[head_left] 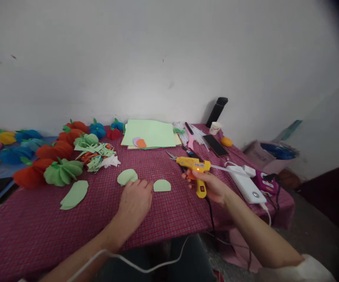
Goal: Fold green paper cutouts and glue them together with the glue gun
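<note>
My right hand (pixel 213 187) grips a yellow glue gun (pixel 193 167) by its handle, nozzle pointing left above the red checked tablecloth (pixel 163 219). A small light glows on the gun. My left hand (pixel 134 200) rests on the cloth with its fingers curled under, between two pale green paper pieces: a folded round one (pixel 127 176) just beyond it and a half circle (pixel 161 185) to its right. Whether it holds anything is hidden. A longer stack of green cut-outs (pixel 74 194) lies further left.
Paper flowers in orange, green, blue and yellow (pixel 54 156) crowd the left side beside paper scraps (pixel 96 154). Green sheets (pixel 150 134) lie at the back. Scissors (pixel 173 155), a phone (pixel 215 145), a cup (pixel 215 127), a black bottle (pixel 217 111) and a white power bank (pixel 246 183) fill the right.
</note>
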Motion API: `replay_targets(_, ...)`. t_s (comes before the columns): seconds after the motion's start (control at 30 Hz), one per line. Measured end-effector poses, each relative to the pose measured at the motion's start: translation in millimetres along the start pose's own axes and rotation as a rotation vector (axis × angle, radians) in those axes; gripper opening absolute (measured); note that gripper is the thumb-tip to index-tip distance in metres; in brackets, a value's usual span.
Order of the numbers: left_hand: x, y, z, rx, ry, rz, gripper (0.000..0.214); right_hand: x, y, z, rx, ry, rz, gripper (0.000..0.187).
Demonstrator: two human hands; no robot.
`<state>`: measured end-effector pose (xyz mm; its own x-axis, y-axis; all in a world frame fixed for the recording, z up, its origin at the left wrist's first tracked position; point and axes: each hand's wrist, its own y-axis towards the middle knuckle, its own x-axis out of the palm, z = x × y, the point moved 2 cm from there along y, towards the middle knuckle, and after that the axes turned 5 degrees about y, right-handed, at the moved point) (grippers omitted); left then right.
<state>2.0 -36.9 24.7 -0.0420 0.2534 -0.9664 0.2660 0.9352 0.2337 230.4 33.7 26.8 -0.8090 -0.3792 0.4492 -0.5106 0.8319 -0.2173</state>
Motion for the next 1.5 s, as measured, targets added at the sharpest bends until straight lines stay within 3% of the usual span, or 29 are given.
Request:
replay_targets(0.1,1.5,-13,14,0.132,0.024,-0.127,0.025,5,-2,1,0.044,-0.072,-0.035,0.026)
replay_targets(0.23,12.3,-13,22,0.278,0.041,-0.052,0.028,9,0,3,0.110,-0.227,-0.082,0.032)
replay_targets(0.47,19.9,23,23,0.260,0.045,-0.040,0.010,4,12,-2,0.122,-0.420,-0.061,0.033)
replay_targets(0.63,20.5,33,26,0.282,0.062,-0.091,0.008,-1,7,-8,0.152,-0.447,-0.127,0.032)
replay_targets(0.8,25.6,30,30,0.237,0.084,-0.086,0.010,-4,5,-6,0.119,-0.410,-0.125,0.031)
replay_targets(0.93,21.9,16,46,0.146,0.094,-0.106,0.015,1,7,-4,0.130,-0.420,-0.133,0.032)
replay_targets(1.07,19.4,-1,64,0.117,0.077,-0.160,0.025,2,13,-2,0.132,-0.485,-0.114,0.033)
replay_targets(1.2,25.7,-6,69,0.040,0.082,-0.146,0.032,0,20,0,0.139,-0.574,-0.071,0.035)
replay_targets(1.37,34.6,-5,68,-0.025,0.025,-0.125,0.064,4,26,0,0.176,-0.662,-0.161,0.036)
replay_targets(1.5,39.5,-6,68,-0.050,0.006,-0.144,0.067,5,34,1,0.174,-0.697,-0.219,0.033)
